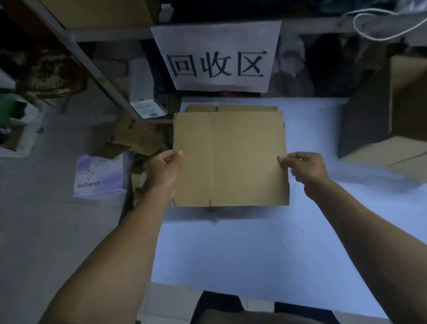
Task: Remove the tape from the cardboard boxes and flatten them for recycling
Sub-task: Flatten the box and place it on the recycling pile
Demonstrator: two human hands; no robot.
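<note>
Over the pale sheet (pixel 238 248), dead centre, the flattened cardboard box (pixel 230 158) hung above another flat piece (pixel 231 108) poking out at twelve o'clock. The left hand (pixel 163 169) pinched its nine o'clock edge, the right hand (pixel 302 164) the three o'clock edge. With such light pinches, it could have slipped and landed askew.

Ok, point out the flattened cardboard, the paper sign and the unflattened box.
flattened cardboard (pixel 232 158), head view, middle of its top face
paper sign (pixel 219 57), head view, centre of the sheet
unflattened box (pixel 403 113), head view, its lit side
</note>
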